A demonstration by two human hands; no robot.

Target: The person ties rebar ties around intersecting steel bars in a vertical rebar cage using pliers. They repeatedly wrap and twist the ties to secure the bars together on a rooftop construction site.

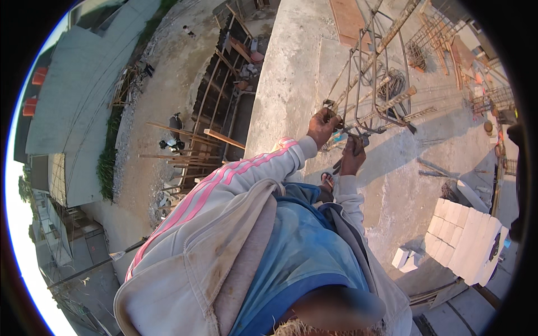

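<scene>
A cage of ribbed steel reinforcing bars (393, 103) with bent stirrups (357, 98) slopes down towards me from the top right. At its near end, my left hand (323, 127) has its fingers pinched around a stirrup corner and bar; any thin wire there is too small to make out. Close beside it on the right, below the lowest stirrup, my right hand (353, 156) is closed around a dark hand tool (337, 166), whose exact type is partly hidden by the fingers. One foot in a sandal (327, 181) shows beneath the hands.
The concrete slab (290, 63) ends at a drop on the left, beside timber formwork (214, 92). Wire coils (391, 84) and brown boards (349, 21) lie beyond the cage. Stacked pale blocks (460, 239) stand at right. Loose bars (435, 168) lie on the slab.
</scene>
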